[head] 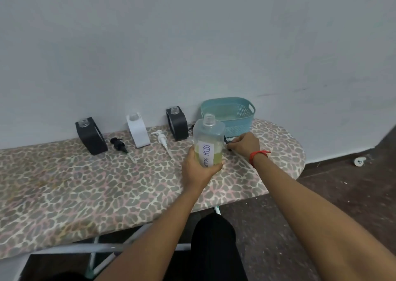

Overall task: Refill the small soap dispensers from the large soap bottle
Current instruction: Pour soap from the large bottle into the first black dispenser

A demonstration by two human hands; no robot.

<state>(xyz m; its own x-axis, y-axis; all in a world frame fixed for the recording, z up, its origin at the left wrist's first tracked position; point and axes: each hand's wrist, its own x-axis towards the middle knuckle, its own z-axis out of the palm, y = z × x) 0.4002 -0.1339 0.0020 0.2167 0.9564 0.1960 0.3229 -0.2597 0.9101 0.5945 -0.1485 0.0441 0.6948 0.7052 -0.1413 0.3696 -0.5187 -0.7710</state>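
While the large soap bottle (209, 139) is being gripped round its lower half by the fingers of the left hand (198, 169) — upright, uncapped, over the ironing board (85, 184) — a small black piece (227, 145) is being pinched by the curled fingers of the right hand (245, 146) at the bottle's 3 o'clock. From its 9 to 11 o'clock, the left black dispenser (91, 136), the white dispenser (138, 130) and the right black dispenser (177, 123) are standing open-necked; a teal basket (237, 122) is sitting at 1 o'clock.
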